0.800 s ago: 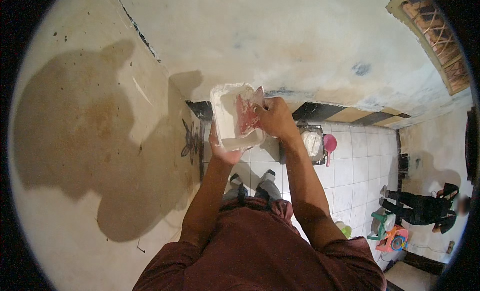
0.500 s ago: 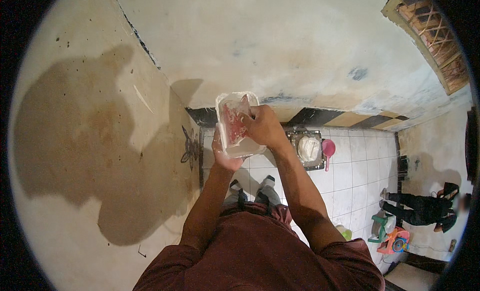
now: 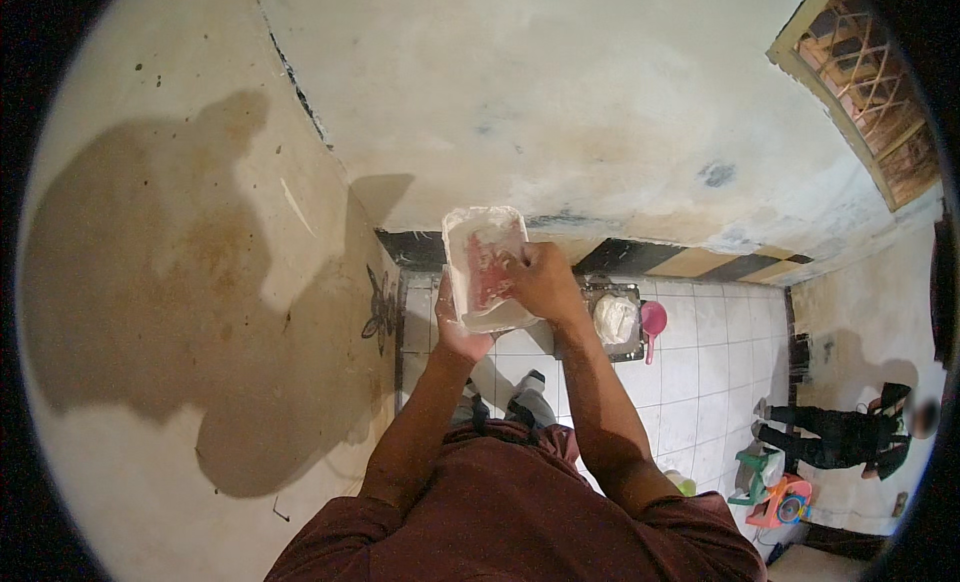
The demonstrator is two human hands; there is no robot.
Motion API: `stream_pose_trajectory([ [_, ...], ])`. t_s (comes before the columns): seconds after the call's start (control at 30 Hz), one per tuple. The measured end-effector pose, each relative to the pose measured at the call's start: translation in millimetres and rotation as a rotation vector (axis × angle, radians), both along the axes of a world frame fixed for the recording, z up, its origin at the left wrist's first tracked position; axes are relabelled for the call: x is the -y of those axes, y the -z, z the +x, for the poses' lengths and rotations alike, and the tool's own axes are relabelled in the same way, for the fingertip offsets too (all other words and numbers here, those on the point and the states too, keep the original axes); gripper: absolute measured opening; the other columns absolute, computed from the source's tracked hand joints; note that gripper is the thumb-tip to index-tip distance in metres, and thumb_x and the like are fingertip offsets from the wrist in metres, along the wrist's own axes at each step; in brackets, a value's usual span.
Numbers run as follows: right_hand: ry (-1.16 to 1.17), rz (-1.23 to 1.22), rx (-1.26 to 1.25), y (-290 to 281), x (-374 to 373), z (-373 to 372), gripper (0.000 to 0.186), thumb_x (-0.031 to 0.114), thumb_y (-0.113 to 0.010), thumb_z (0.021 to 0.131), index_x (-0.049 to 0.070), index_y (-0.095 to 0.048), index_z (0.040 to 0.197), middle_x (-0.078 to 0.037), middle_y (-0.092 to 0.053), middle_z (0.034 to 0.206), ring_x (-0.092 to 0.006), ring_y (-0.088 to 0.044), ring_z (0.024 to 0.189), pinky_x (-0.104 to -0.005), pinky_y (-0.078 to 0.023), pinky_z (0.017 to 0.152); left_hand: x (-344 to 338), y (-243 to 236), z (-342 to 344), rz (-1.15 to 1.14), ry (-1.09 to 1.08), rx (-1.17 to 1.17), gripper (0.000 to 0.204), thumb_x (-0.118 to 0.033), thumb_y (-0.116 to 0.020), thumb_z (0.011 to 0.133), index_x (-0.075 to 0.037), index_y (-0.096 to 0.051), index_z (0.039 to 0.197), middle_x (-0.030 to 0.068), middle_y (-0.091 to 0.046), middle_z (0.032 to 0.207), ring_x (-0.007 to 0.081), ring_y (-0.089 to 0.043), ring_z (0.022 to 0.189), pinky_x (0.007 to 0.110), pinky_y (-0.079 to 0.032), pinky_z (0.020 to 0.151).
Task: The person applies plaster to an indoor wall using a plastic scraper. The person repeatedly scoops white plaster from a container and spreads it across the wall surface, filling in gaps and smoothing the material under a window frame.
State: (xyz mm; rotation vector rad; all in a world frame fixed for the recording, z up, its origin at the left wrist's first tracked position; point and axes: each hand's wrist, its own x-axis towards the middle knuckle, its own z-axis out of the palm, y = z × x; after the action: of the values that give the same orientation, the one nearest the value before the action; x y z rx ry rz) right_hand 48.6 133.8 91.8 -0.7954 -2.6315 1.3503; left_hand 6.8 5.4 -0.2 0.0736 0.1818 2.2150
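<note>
In front of my torso, a white rectangular plastic container [image 3: 455,257] smeared with pale paste is held from the left and below by my left hand [image 3: 458,327], its fingers wrapped along the side. A red flat scraper [image 3: 485,272], coated in white smears, lies inside the container. My right hand [image 3: 545,287] grips the scraper, thumb on its face and wrist toward the lower right. Most of my left fingers are hidden behind the container.
Plastered walls [image 3: 610,112] surround me. On the tiled floor [image 3: 690,382], a dark tray [image 3: 632,352] holds a white bundle [image 3: 616,318] beside a pink dipper [image 3: 653,322]. At right stand another person [image 3: 840,437], a green stool [image 3: 755,472] and an orange object [image 3: 775,502]. A lattice opening [image 3: 855,82] is upper right.
Both hands and the container have moved downward in the picture. Compared with the first frame, the scraper has shifted leftward, further across the container's inside.
</note>
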Motion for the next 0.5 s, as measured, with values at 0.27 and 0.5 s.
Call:
stream_pose_trajectory([
  [0.27, -0.066, -0.044, -0.127, -15.2, 12.0, 0.5, 0.036, 0.035, -0.062, 0.088, 0.000, -0.071, 0.085, -0.028, -0.065, 0.074, -0.0428, -0.068, 0.074, -0.0492, -0.052, 0.068, 12.3, 25.7, -2.7, 0.038, -0.071, -0.091, 0.062, -0.055, -0.043, 0.097, -0.019, -0.040, 0.148, 0.0083, -0.052, 0.140, 0.0302, -0.053, 0.123, 0.050, -0.041, 0.105],
  [0.5, 0.048, -0.050, -0.008, -3.9, -10.5, 1.9, 0.043, 0.037, -0.063, 0.087, -0.004, -0.069, 0.076, -0.025, -0.063, 0.064, -0.0400, -0.068, 0.065, -0.0465, -0.052, 0.065, 10.5, 11.0, -3.7, 0.024, -0.057, -0.042, 0.068, -0.056, -0.045, 0.096, -0.015, -0.036, 0.149, 0.0103, -0.046, 0.146, 0.0317, -0.047, 0.131, 0.051, -0.037, 0.110],
])
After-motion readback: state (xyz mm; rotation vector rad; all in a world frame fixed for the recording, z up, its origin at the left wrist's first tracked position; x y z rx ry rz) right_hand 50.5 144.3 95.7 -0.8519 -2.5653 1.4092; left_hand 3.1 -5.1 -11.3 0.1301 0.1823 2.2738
